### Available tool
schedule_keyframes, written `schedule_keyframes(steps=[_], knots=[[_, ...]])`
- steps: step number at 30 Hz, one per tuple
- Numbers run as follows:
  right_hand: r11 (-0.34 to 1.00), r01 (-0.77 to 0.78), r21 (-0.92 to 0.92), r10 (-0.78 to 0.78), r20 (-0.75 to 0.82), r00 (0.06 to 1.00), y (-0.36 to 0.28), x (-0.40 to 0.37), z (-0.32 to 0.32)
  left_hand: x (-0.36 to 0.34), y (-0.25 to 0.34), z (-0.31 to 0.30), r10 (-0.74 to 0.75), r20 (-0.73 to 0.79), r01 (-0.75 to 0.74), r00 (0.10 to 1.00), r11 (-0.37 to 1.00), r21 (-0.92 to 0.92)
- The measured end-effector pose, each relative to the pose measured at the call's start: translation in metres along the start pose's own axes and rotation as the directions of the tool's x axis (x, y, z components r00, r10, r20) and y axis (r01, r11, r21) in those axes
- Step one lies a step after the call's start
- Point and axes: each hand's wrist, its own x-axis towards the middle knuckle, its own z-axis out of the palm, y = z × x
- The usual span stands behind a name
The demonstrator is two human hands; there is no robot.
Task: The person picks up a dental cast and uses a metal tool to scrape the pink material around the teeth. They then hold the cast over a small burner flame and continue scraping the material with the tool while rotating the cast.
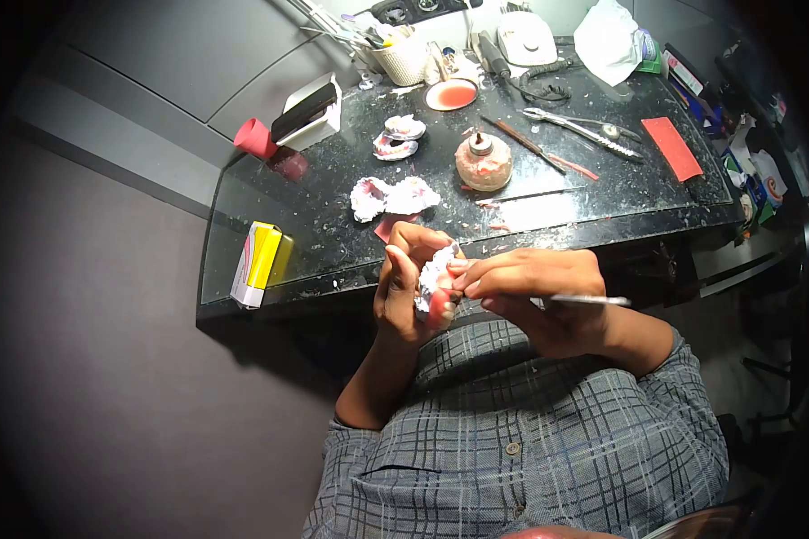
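Your left fingers curl around a plaster dental cast, and your right fingers pinch a slim metal hand tool against it. The cast is rough-edged and chalky white, with glossy pink wax low on it, and you have it just at the near edge of the dark, speckled tabletop.
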Motion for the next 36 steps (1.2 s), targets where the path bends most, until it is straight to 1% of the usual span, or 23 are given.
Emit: schedule_keyframes(steps=[1,3,4,6,10,12,13,15,17,19,21,22,24,25,27,31,33,34,36], knots=[[1.000,0.000,0.000,0.000,-0.001,1.000,0.002,0.000,-0.001,0.000,0.001,-0.001,-0.001,0.001,0.001,1.000,1.000,0.000],[0.999,-0.031,-0.006,0.031,-0.035,0.999,0.005,0.002,-0.004,-0.001,0.003,-0.008,-0.091,0.043,0.092,0.995,0.996,-0.002],[0.999,-0.016,-0.038,0.014,-0.040,0.999,0.007,0.001,-0.002,-0.001,0.005,-0.012,-0.136,0.063,0.137,0.989,0.991,-0.001],[1.000,-0.018,-0.023,0.017,-0.035,0.999,0.004,0.001,0.001,-0.002,0.006,-0.016,-0.227,0.102,0.227,0.969,0.974,0.006],[1.000,-0.004,-0.012,0.003,-0.018,1.000,0.004,0.001,-0.001,-0.002,0.007,-0.015,-0.247,0.081,0.243,0.966,0.968,0.061],[1.000,0.007,-0.022,-0.007,-0.036,0.999,0.010,0.001,-0.003,-0.004,0.007,-0.020,-0.229,0.128,0.219,0.965,0.972,0.087],[1.000,0.007,-0.022,-0.008,-0.036,0.999,0.009,0.001,-0.003,-0.003,0.005,-0.020,-0.228,0.127,0.218,0.965,0.972,0.086],[0.998,-0.028,-0.055,0.027,-0.021,0.999,0.007,0.002,-0.003,-0.001,0.002,-0.020,-0.428,0.109,0.441,0.897,0.884,-0.154],[0.999,-0.027,-0.036,0.026,-0.032,0.999,0.007,0.001,-0.002,0.002,0.005,-0.019,-0.417,0.111,0.429,0.902,0.894,-0.127],[0.999,0.025,-0.025,-0.025,-0.011,1.000,0.009,0.001,-0.002,0.003,0.008,-0.018,-0.409,0.114,0.420,0.906,0.902,-0.100],[1.000,-0.008,-0.013,0.008,-0.012,1.000,0.011,0.001,-0.006,0.002,0.009,-0.018,-0.306,0.121,0.301,0.944,0.952,0.056],[0.999,-0.038,-0.002,0.038,-0.012,0.999,0.011,0.001,-0.007,0.003,0.009,-0.019,-0.306,0.122,0.301,0.944,0.952,0.056],[0.999,-0.043,-0.015,0.043,-0.007,0.999,0.012,0.001,-0.007,0.005,0.008,-0.023,-0.385,0.151,0.397,0.911,0.916,-0.061],[0.998,-0.049,-0.027,0.049,-0.001,0.999,0.012,0.001,-0.007,0.007,0.008,-0.024,-0.384,0.150,0.396,0.911,0.916,-0.061],[0.998,-0.061,-0.012,0.061,0.021,0.998,0.011,0.001,-0.008,0.008,0.010,-0.025,-0.431,0.194,0.460,0.881,0.875,-0.148],[0.995,-0.092,0.040,0.090,0.056,0.994,0.012,-0.001,-0.009,0.008,0.011,-0.028,-0.424,0.219,0.456,0.879,0.881,-0.127],[0.997,-0.075,0.031,0.073,0.040,0.997,0.017,0.000,-0.009,0.009,0.010,-0.030,-0.396,0.232,0.422,0.888,0.904,-0.074],[0.998,-0.057,0.020,0.056,0.024,0.998,0.018,0.000,-0.009,0.009,0.010,-0.032,-0.395,0.232,0.421,0.889,0.904,-0.074],[0.998,-0.062,0.015,0.061,0.023,0.998,0.017,0.001,-0.008,0.010,0.010,-0.036,-0.399,0.247,0.415,0.883,0.910,-0.013]])
